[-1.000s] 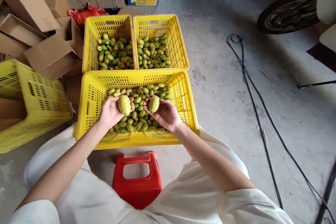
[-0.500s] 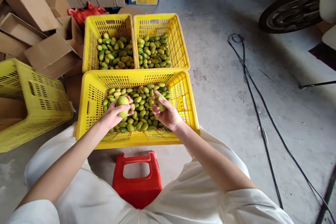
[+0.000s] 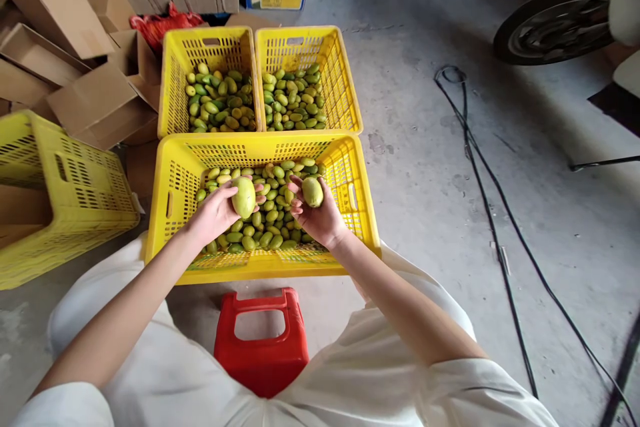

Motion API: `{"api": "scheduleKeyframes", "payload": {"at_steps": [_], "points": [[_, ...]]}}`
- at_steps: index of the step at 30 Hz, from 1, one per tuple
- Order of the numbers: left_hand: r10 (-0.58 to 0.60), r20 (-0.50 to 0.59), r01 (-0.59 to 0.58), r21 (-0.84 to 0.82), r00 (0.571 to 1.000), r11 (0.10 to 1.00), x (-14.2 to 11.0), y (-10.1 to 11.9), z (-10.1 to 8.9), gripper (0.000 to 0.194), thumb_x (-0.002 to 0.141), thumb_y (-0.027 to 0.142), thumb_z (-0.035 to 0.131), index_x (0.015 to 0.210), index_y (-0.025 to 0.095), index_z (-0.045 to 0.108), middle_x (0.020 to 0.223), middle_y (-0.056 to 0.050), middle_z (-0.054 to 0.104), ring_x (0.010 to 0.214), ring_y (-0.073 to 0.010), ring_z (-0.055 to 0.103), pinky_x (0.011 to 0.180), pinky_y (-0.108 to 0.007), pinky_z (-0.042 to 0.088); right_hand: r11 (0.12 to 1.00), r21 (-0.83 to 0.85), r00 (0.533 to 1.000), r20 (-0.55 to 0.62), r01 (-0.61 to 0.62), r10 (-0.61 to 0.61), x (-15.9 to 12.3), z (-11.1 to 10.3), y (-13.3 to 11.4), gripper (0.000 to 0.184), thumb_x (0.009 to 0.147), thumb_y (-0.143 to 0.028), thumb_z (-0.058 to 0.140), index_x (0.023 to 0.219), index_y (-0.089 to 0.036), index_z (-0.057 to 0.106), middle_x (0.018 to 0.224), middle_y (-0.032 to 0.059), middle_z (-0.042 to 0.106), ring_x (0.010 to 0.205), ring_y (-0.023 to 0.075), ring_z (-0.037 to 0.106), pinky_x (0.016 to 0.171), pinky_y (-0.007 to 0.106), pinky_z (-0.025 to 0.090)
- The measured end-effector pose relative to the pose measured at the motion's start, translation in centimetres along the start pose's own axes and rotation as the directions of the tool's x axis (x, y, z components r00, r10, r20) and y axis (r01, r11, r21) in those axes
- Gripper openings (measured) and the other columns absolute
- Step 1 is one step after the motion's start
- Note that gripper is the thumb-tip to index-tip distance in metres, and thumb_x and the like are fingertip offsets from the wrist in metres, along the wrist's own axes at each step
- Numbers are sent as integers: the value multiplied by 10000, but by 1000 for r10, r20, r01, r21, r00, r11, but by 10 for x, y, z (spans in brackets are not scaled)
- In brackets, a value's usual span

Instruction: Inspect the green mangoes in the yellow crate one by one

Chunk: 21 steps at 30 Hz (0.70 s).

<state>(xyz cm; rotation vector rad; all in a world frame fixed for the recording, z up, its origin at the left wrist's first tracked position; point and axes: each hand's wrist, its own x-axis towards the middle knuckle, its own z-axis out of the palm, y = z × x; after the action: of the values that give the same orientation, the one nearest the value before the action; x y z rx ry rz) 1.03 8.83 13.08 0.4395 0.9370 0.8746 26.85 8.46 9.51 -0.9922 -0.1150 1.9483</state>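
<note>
My left hand (image 3: 218,212) holds an oval yellow-green fruit (image 3: 243,197) between thumb and fingers, above the large front yellow crate (image 3: 166,227). To its right, my right hand (image 3: 320,217) is turned palm up, its fingers curled round a second, slightly smaller-looking oval green fruit (image 3: 313,192). The two fruits are apart. Beneath both hands, many loose green fruits (image 3: 275,240) of the same oval shape cover the crate's bottom. Their exact kind I cannot tell.
Two yellow crates with more fruit, left (image 3: 173,87) and right (image 3: 345,93), stand behind. A yellow crate (image 3: 90,193) and cardboard boxes (image 3: 95,103) lie left. A red stool (image 3: 265,353) is between my legs. Black cable (image 3: 493,227) and a wheel (image 3: 555,20) are right.
The left fruit has shifted slightly right and up, with my left hand extending further. My right hand has turned more palm up, its fruit now facing me.
</note>
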Motion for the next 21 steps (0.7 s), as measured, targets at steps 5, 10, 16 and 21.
{"api": "scheduleKeyframes", "payload": {"at_steps": [5,10,16,21], "points": [[66,-18,-66,34,998,997,0,-6,2,596,685,376,1135,1109,232,742,999,-42,800,889,-212,791,763,-312,652,999,41,1000,9,-15,15,-2,-5,-2,217,1028,-465,831,1050,-269,742,1042,44,839,766,197,624,611,298,579],[45,-120,-46,-9,992,999,-2,0,8,614,581,216,1120,1037,225,710,972,9,731,837,-144,733,690,-231,591,998,38,999,-6,44,-44,-11,4,0,314,839,-190,940,905,-263,642,1079,19,826,814,159,646,647,257,579],[42,-142,-41,6,989,999,4,2,5,477,660,232,1096,976,191,740,892,-8,726,697,-122,675,598,-227,544,1000,24,999,52,7,-9,-12,7,0,293,855,-246,971,1032,-265,738,906,-33,775,797,148,685,709,249,629],[-22,-131,8,-113,991,994,5,1,4,289,876,386,905,1040,196,763,969,-80,790,890,-238,792,753,-334,687,1000,-3,994,110,-18,18,-7,3,2,198,954,-401,838,1083,-258,791,1016,61,839,1033,297,807,900,458,737]]}}
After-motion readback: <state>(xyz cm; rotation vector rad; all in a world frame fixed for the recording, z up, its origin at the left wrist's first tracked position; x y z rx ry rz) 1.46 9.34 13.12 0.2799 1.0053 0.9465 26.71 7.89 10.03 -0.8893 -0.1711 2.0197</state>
